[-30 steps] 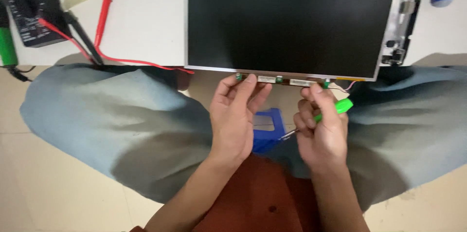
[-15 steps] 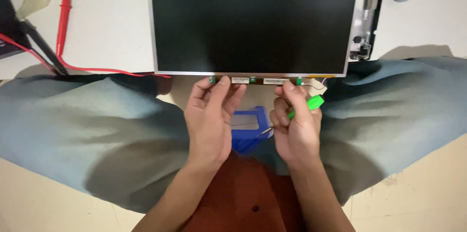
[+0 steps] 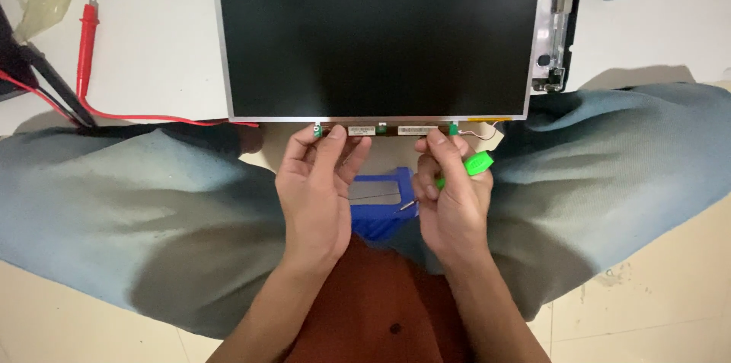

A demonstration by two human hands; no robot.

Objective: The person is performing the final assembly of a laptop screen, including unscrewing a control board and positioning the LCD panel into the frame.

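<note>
While a blue plastic box lies in the lap between them, the left hand pinches the narrow brown circuit strip under the flat black display panel. The right hand, gripping a green-handled screwdriver, touches the strip too. A red probe lies far left.
</note>
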